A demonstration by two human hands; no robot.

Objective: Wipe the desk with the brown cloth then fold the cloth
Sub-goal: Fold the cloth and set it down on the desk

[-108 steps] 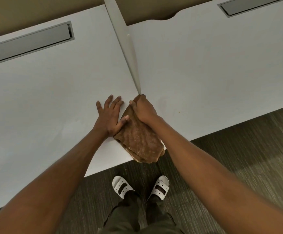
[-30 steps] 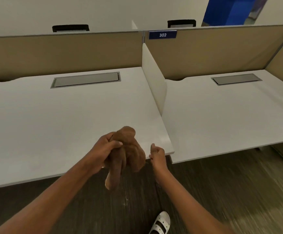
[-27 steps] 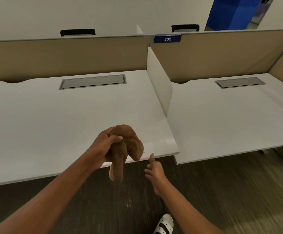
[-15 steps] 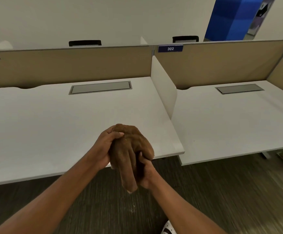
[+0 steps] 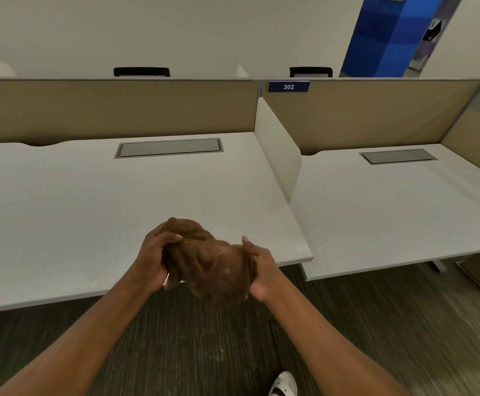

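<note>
The brown cloth [image 5: 210, 264] is bunched in a loose wad in the air, just over the front edge of the white desk [image 5: 90, 212]. My left hand [image 5: 153, 255] grips its left side, fingers curled over the top. My right hand [image 5: 259, 270] holds its right side, thumb up. The cloth touches neither the desk nor the floor. Its lower folds hang between my hands.
A white divider panel [image 5: 279, 150] separates this desk from a second white desk [image 5: 390, 212] on the right. Beige partition walls [image 5: 113, 110] run along the back, with a "302" label [image 5: 288, 86]. Grey cable hatches [image 5: 170, 147] sit in each desktop. Dark carpet [image 5: 204, 352] lies below.
The cloth was pressed on the desk earlier, then lifted off by my left hand. My right hand has since taken its right side, and the two hands have drawn apart, spreading the wad.
</note>
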